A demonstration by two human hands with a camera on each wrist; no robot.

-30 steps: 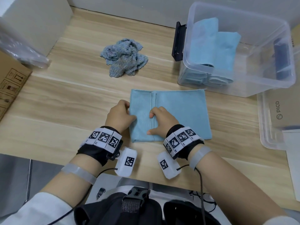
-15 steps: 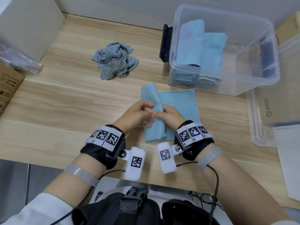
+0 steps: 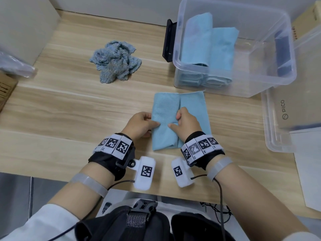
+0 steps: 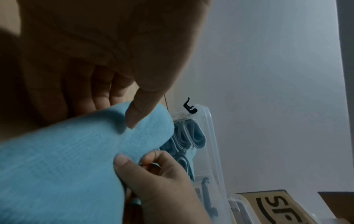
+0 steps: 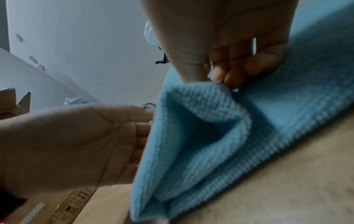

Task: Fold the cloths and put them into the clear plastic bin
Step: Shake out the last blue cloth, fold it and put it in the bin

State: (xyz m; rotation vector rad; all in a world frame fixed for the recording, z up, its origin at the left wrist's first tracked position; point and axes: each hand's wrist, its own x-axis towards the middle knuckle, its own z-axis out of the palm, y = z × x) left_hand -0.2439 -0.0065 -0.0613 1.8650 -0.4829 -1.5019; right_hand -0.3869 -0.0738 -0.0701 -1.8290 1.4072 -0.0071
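A light blue cloth (image 3: 191,105) lies partly folded on the wooden table, just in front of the clear plastic bin (image 3: 271,54). My left hand (image 3: 153,121) grips its doubled left part, thumb on top and fingers underneath (image 4: 103,97). My right hand (image 3: 174,121) pinches the raised edge of that fold (image 5: 216,78). The fold stands up loosely as an open pocket in the cloth (image 5: 210,136). Folded blue cloths (image 3: 222,46) stand inside the bin. A crumpled grey-blue cloth (image 3: 116,61) lies on the table at the far left.
A second clear container (image 3: 271,136) holding a PICO box (image 3: 295,108) sits at the right, with white paper (image 3: 309,171) in front of it. A cardboard box (image 3: 7,91), a plastic bag (image 3: 15,65) and a white box (image 3: 26,23) line the left side.
The cloth lay wide and flat under both hands. Its left part was lifted and brought over to the right, so it is now narrower, and both hands hold the fold.
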